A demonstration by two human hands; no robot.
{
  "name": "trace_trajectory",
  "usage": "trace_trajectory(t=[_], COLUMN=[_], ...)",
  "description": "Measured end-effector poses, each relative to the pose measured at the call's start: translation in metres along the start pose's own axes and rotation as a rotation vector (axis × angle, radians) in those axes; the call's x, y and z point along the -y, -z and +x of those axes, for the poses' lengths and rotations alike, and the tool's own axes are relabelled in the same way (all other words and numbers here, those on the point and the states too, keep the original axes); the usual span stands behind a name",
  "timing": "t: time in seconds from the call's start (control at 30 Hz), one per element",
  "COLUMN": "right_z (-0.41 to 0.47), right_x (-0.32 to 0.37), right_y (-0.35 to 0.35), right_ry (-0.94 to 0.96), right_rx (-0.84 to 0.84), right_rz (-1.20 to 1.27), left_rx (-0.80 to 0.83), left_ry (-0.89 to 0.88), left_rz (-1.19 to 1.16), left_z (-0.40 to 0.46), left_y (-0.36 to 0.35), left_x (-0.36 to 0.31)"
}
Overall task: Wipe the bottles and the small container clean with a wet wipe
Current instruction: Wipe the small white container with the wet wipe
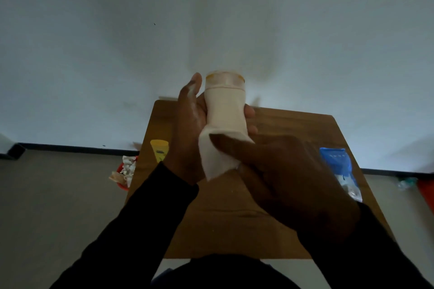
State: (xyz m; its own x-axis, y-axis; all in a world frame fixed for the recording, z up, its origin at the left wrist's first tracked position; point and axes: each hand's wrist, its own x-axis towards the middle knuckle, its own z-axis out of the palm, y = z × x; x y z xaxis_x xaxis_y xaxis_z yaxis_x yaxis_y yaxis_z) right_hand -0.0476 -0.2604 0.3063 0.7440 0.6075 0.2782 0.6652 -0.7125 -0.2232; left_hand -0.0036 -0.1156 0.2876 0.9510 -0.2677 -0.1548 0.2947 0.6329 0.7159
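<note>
A cream-white bottle (226, 110) with a pale cap at its far end is held up above the small wooden table (293, 129). My left hand (191, 124) grips it round the middle, thumb up beside the cap. My right hand (277, 171) holds a white wet wipe (212, 159) pressed against the bottle's near end. A yellow tube (160, 151) stands at the table's left edge, partly hidden behind my left wrist. No other bottle or small container shows.
A blue pack of wet wipes (338, 169) lies along the table's right edge. On the floor to the left stands a red bin (125, 172) stuffed with crumpled paper. A white wall rises behind the table. Something red (426, 192) lies on the floor at far right.
</note>
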Motion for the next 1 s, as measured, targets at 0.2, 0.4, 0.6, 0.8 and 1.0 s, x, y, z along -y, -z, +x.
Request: trace_trajectory(t=[0.2, 0.4, 0.6, 0.8, 1.0], right_z=[0.003, 0.0, -0.001, 0.003, -0.013], right_x=[-0.016, -0.002, -0.008, -0.008, 0.001], right_y=[0.012, 0.002, 0.013, 0.005, 0.009], right_ry=[-0.189, -0.028, -0.107, -0.13, -0.084], right_rx=[-0.122, 0.005, -0.039, -0.075, 0.06], right_rz=[-0.014, 0.105, 0.113, 0.177, 0.169], left_rx=[-0.023, -0.013, -0.011, -0.04, -0.064], left_ry=[-0.038, -0.014, -0.041, -0.113, -0.134], left_rz=[0.028, -0.023, -0.04, -0.028, -0.084], left_z=[-0.004, -0.01, -0.008, -0.007, -0.006], left_y=[0.004, 0.006, 0.014, 0.009, 0.014], left_x=[0.002, 0.002, -0.001, 0.003, 0.004])
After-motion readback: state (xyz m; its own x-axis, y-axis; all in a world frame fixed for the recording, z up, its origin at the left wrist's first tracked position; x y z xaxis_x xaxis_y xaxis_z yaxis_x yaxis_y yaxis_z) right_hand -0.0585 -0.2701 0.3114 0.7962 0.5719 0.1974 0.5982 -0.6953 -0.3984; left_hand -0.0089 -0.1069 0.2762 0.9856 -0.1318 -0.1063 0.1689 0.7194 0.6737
